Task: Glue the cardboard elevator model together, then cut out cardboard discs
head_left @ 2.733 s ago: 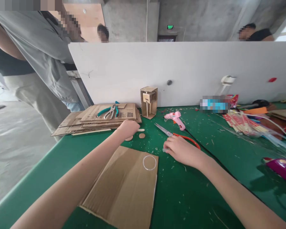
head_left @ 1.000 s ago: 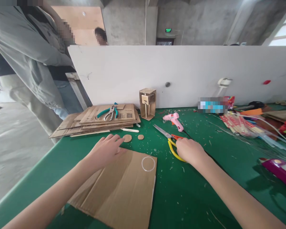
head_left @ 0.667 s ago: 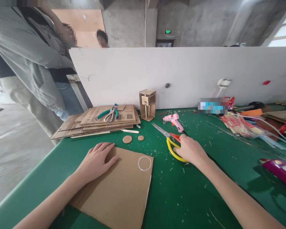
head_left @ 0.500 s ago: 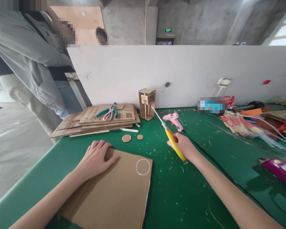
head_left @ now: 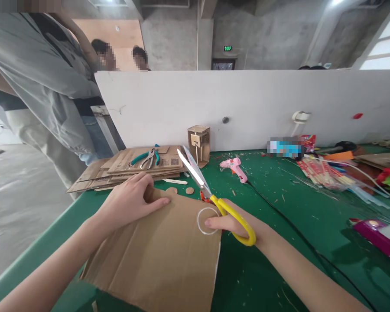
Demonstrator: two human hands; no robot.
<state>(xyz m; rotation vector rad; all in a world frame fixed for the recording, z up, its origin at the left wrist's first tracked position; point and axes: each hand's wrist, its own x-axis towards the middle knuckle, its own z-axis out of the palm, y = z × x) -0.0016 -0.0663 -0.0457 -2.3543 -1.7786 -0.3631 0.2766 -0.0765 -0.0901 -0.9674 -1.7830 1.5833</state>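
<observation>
A brown cardboard sheet (head_left: 159, 251) is tilted up off the table in front of me. My left hand (head_left: 130, 199) grips its upper left edge, thumb on top and fingers curled over the far side. A circle (head_left: 203, 229) drawn in white lies near the sheet's upper right corner. My right hand (head_left: 234, 221) holds scissors (head_left: 225, 208) with yellow handles, their blades slightly apart and pointing up and away. The right thumb rests on the sheet at the circle, its other fingers mostly hidden behind. Something orange-red (head_left: 203, 197) shows below the blades; I cannot make out what.
Pliers (head_left: 151, 158) lie on stacked cardboard (head_left: 117, 167). Behind stand a small cardboard box (head_left: 205, 147) and a white board (head_left: 169, 104). A pink glue gun (head_left: 235, 167) trails a black cord rightward. Two cardboard discs (head_left: 190, 190) lie beyond the sheet. A person (head_left: 48, 73) stands left.
My right hand has come left with the scissors and now touches the sheet's right corner. The sheet's upper part has risen and shifted right with my left hand on it.
</observation>
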